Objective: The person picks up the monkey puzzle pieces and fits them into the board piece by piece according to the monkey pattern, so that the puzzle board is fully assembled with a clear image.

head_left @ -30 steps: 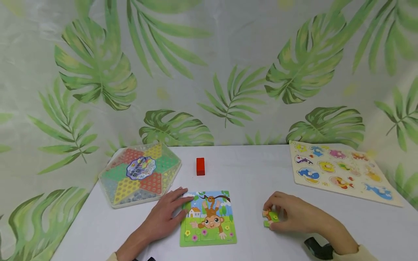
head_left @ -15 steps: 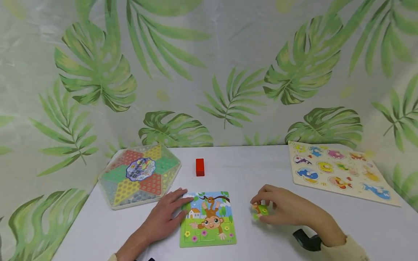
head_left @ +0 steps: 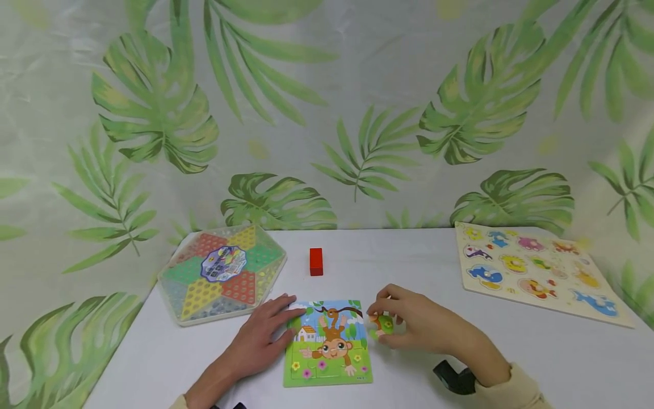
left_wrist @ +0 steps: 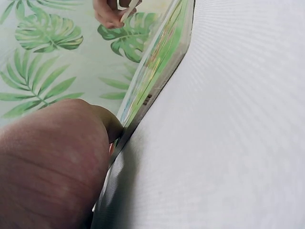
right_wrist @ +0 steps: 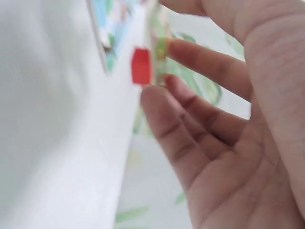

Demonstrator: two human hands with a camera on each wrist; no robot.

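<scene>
A square jigsaw puzzle (head_left: 332,363) with a picture of a monkey hanging from a branch lies flat on the white table. My left hand (head_left: 263,335) rests along its left side, fingertips on the upper left corner and thumb on the left edge; in the left wrist view a finger touches the puzzle's rim (left_wrist: 143,102). Just off the right edge, my right hand (head_left: 419,324) pinches a puzzle piece (head_left: 385,325) in green and brown between thumb and fingers. The right wrist view shows this piece (right_wrist: 159,52) nearly edge-on, upright and blurred.
A hexagonal Chinese checkers box (head_left: 219,275) lies behind my left hand. Beyond the puzzle stands a small red block (head_left: 316,262). At the back right is a wooden sea-animal peg puzzle board (head_left: 541,267). A leaf-patterned cloth (head_left: 357,113) hangs behind the table.
My right hand has moved left with the puzzle piece, from well right of the monkey puzzle to close beside its right edge. My left hand has stayed in place.
</scene>
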